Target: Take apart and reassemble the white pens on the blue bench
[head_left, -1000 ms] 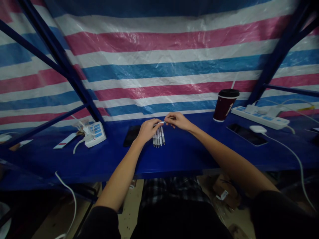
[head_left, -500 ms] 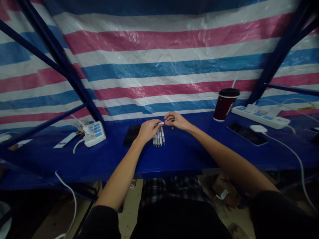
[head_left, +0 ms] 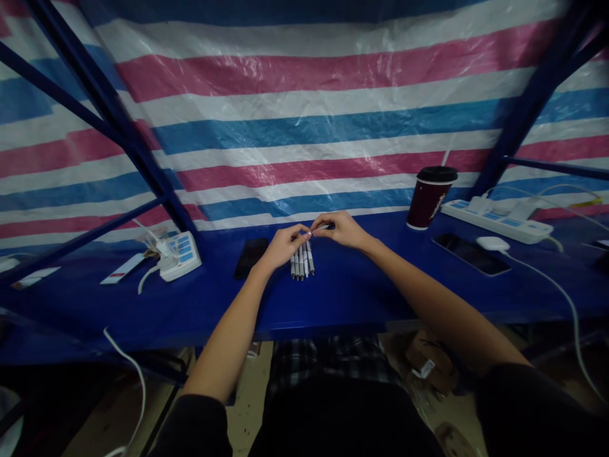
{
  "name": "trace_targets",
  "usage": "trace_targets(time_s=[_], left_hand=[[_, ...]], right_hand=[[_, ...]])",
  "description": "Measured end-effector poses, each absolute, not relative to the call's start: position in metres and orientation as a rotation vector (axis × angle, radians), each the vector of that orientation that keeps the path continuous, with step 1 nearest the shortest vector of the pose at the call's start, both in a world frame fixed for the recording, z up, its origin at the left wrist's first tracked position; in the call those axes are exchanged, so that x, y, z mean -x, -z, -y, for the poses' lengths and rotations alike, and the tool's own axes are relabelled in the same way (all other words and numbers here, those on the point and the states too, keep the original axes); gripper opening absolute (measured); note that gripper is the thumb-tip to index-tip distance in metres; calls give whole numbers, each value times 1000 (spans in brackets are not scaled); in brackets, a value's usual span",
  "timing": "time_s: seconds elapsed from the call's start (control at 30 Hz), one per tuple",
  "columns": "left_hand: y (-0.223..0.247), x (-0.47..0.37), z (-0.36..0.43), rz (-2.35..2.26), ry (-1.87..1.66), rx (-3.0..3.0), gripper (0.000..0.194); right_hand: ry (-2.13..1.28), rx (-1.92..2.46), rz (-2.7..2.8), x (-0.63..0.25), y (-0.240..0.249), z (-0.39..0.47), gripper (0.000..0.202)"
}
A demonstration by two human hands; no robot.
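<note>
Over the far ends of a row of several grey-and-white pens [head_left: 301, 263], my two hands meet fingertip to fingertip. My left hand [head_left: 284, 246] is closed in a pinch on a slim white piece [head_left: 310, 233], mostly covered by the fingers. From the other side, my right hand [head_left: 343, 230] pinches at the same piece with thumb and forefinger. Too little of it shows to tell its exact kind. The pens lie side by side on the blue table [head_left: 333, 298], tips toward me. Left of them, partly behind my left wrist, is a black phone [head_left: 250, 257].
A dark red cup [head_left: 429, 198] with lid and straw stands at back right. Beside it are a power strip [head_left: 497, 221], another phone [head_left: 469, 252] and a white charger [head_left: 493, 244]. A second power strip [head_left: 181, 257] sits left. Striped sheeting [head_left: 304, 127] hangs behind.
My right hand has moved left and its fingers have closed at the white piece in my left hand. The pens lie as before.
</note>
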State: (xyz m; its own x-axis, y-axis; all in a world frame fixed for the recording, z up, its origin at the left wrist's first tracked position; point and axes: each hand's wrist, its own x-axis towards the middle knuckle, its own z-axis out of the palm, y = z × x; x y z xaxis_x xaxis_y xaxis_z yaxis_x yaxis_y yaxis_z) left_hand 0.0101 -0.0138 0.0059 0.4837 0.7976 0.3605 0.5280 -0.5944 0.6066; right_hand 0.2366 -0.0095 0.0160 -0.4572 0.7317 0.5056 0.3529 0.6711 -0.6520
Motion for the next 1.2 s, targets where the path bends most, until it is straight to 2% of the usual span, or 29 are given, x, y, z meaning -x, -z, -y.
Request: trace_targets(time_s=[0.1, 0.33, 0.57, 0.8, 1.03, 1.2], left_hand=[[-5, -7, 11, -1061, -843, -2209, 39], [-5, -4, 9, -1103, -912, -2292, 32], [-5, 2, 6, -1282, -896, -2407, 31], [-5, -1, 8, -1226, -936, -2407, 30], [-5, -6, 12, -1160, -951, -2361, 30], [-7, -1, 5, -1126, -1181, -2246, 30]], right_hand=[[-564, 830, 2107, -240, -17, 10, 19], [-418, 848, 2123, -257, -21, 3, 21], [-430, 1033, 2052, -280, -17, -11, 25], [-664, 958, 1929, -257, -7, -16, 28], [-595, 1067, 1923, -241, -2, -11, 34], [-601, 1092, 1833, -261, -6, -22, 30]])
